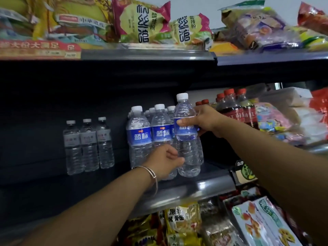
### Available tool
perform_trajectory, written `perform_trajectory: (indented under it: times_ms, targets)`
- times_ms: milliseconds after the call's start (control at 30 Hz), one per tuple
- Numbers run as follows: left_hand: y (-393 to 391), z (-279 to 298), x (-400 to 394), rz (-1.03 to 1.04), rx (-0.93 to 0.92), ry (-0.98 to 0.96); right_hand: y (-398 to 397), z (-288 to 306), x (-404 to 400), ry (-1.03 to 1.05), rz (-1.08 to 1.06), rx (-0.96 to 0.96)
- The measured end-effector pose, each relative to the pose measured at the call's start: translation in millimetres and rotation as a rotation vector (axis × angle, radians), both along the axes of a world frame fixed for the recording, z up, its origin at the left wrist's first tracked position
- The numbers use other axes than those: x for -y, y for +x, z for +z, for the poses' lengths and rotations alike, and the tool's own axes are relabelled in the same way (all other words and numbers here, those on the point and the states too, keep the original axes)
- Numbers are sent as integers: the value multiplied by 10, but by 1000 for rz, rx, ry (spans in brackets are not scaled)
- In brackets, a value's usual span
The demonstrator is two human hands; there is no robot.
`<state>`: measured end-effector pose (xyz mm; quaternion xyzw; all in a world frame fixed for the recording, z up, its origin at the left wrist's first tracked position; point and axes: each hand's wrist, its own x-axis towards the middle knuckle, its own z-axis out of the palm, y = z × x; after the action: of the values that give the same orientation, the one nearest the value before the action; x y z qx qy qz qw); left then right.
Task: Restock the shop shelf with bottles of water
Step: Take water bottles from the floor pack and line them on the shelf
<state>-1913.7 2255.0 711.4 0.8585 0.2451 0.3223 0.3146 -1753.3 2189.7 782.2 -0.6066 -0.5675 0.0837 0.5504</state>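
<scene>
The right hand is clamped on the label of an upright water bottle just above the shelf, the left hand steadying its lower body (long axis vertical), beside the stocked bottles.

water bottles: blue label "蓝标" | noodle packets, top shelf: "丝馆", "酸辣粉" | yellow packet, bottom shelf: "原汁"

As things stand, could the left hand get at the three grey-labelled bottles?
Probably yes. The left hand is by the blue-labelled bottles, and only bare dark shelf separates it from the grey-labelled bottles.
</scene>
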Motion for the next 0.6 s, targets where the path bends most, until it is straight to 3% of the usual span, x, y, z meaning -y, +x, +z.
perform_trajectory:
  times_ms: [367,600]
  targets:
    - [247,-31,-238,-12,-7,-141,329,-119,-469,-27,11,-34]
    - [231,-30,-236,-11,3,-159,380,-308,-483,-218,67,-29]
